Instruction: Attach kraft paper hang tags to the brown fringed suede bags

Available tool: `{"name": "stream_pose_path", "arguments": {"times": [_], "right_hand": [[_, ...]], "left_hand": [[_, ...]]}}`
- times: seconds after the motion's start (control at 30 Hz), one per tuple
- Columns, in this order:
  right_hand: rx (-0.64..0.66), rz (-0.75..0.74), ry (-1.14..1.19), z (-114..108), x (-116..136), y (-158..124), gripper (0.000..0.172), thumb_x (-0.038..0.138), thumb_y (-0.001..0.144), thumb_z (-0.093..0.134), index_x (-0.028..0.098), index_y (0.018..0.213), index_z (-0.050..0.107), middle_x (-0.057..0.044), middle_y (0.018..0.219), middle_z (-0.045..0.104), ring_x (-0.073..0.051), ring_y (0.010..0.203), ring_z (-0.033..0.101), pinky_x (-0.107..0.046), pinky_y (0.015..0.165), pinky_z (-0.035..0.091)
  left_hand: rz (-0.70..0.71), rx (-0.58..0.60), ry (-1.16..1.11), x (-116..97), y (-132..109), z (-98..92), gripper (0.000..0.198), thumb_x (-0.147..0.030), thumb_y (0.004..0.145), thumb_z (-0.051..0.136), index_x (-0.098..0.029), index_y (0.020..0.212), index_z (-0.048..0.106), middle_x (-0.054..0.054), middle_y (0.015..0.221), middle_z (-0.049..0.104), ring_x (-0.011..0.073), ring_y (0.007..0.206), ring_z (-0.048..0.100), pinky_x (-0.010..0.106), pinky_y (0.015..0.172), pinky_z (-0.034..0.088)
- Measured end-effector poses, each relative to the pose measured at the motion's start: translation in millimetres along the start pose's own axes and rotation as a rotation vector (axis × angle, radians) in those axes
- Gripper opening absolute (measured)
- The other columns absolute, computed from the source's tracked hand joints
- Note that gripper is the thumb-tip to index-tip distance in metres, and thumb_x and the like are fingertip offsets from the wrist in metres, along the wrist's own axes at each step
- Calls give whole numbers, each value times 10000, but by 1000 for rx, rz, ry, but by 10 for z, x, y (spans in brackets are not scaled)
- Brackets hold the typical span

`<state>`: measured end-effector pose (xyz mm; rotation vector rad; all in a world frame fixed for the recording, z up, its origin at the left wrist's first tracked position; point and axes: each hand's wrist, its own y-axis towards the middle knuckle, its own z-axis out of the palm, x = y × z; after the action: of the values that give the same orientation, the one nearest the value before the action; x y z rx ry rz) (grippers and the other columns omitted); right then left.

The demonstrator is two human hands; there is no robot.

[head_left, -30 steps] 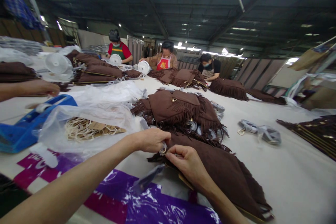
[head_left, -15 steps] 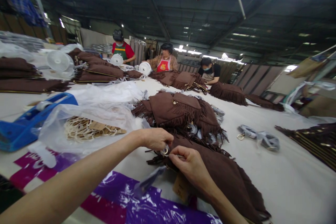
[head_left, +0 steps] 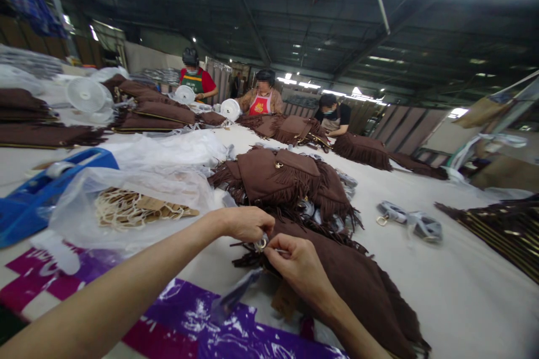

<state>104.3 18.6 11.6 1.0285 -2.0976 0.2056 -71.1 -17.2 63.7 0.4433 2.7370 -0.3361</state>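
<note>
Beside the end of a brown fringed bag (head_left: 349,269), both hands meet over a small metal ring (head_left: 261,243). My left hand (head_left: 248,223) is closed in a pinch on this ring from above. Close on its right, my right hand (head_left: 298,263) is closed, thumb against forefinger, on something thin that I cannot make out. Below the right hand hangs a brown paper tag (head_left: 284,298), its string hidden. A grey plastic-wrapped strip (head_left: 238,289) dangles under the left hand.
More fringed bags (head_left: 278,176) are piled just beyond. To the left are a plastic bag of strung tags (head_left: 143,207) and a blue tape dispenser (head_left: 63,185). A wrapped strap (head_left: 410,220) lies to the right. Several co-workers (head_left: 263,101) stand across the table (head_left: 471,280).
The view has shifted slightly, so everything sits a little further left. Both hands keep their pinched hold at the ring, with barely any movement between them.
</note>
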Motion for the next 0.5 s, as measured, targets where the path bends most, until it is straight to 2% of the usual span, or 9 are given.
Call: {"name": "stream_pose_path", "arguments": {"times": [0.2, 0.5], "right_hand": [[20, 3, 52, 34, -11, 14, 240, 334, 812, 588, 190, 675, 722, 1, 617, 671, -167, 590, 608, -227, 536, 373], [57, 109, 28, 26, -16, 102, 196, 269, 750, 632, 164, 588, 670, 21, 543, 585, -134, 549, 516, -237, 536, 305]], "left_hand": [[-16, 14, -6, 23, 24, 13, 267, -51, 724, 501, -194, 899, 643, 14, 897, 700, 176, 792, 601, 254, 650, 438], [-27, 36, 1, 46, 76, 35, 306, -41, 694, 506, -195, 924, 639, 26, 942, 706, 186, 828, 623, 247, 635, 438]]}}
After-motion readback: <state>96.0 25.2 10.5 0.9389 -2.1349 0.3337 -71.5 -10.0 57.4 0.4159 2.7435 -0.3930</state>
